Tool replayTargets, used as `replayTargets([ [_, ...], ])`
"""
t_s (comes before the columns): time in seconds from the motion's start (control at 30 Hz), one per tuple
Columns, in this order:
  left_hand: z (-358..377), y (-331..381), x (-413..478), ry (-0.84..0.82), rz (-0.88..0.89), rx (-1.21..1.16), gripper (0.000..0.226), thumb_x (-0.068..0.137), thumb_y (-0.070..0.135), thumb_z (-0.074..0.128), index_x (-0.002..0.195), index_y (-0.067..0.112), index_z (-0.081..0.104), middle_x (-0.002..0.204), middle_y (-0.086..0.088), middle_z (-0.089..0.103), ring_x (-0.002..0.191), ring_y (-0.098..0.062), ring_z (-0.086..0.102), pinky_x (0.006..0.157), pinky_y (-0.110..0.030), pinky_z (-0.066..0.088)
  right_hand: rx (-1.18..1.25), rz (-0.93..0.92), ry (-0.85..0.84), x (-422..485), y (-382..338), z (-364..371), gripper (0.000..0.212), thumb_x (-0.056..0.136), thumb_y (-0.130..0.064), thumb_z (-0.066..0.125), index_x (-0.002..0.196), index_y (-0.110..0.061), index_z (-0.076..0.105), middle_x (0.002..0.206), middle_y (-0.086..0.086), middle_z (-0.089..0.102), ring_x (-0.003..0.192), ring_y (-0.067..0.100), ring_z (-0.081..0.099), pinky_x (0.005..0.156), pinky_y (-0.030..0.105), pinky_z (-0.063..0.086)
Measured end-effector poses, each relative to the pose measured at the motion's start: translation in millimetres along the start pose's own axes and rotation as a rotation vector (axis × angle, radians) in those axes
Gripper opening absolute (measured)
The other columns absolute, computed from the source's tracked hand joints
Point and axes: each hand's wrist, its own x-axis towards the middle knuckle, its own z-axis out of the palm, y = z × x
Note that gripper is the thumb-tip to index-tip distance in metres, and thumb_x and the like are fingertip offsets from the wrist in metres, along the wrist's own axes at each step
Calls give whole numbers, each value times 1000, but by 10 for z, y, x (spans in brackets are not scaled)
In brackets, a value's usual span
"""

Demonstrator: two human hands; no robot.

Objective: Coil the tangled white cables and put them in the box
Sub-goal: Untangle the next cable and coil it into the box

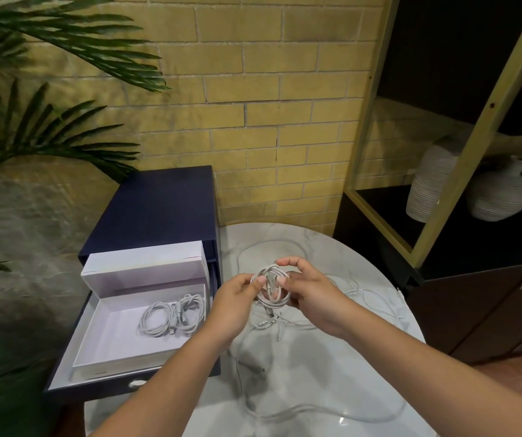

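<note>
- A person's two bare hands meet above a round white marble table, seen from a camera worn on the head.
- The left hand is curled, its thumb and fingers pinched closed on the left edge of a small coil of white cable.
- The right hand is cupped around the right side of that same coil, with the fingers arched over its top and the thumb pressed against its front.
- The coil is held upright between the two hands, raised off the table.
- Loose white cables lie tangled on the table below and to the right of the hands, with long loops trailing toward the person.
- To the left of the left hand sits an open white box, its lid standing up at the back.
- Two coiled white cables already lie inside the box, near its right wall.
- The box rests in the pulled-out drawer of a dark blue cabinet, just beside the table.
- Beyond the hands rises a yellow brick wall; green palm leaves hang at the far left.
</note>
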Motion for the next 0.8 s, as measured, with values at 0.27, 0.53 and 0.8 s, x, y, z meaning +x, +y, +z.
replayTargets([
  [0.27,-3,-2,-30,-109,-67,-168,19,99,25,49,92,13,62,93,-7,71,94,-20,67,94,-37,50,-90,5,-54,15,-20,-29,36,90,5,55,120,-16,52,87,7,57,69,11,60,69,24,48],
  [0.53,-70,82,-55,-269,-148,-347,19,99,19,47,85,11,56,80,-5,68,82,-18,63,88,-33,45,-791,-179,126,64,-2,-174,14,88,-21,68,100,-23,61,92,-3,61,67,8,52,70,28,47],
  [0.8,-83,105,0,-238,-82,45,36,99,40,45,79,14,59,62,-3,65,81,-25,69,96,-44,48,-946,-280,59,67,32,-116,19,85,-18,70,102,-23,65,95,-1,58,59,1,49,62,11,40],
])
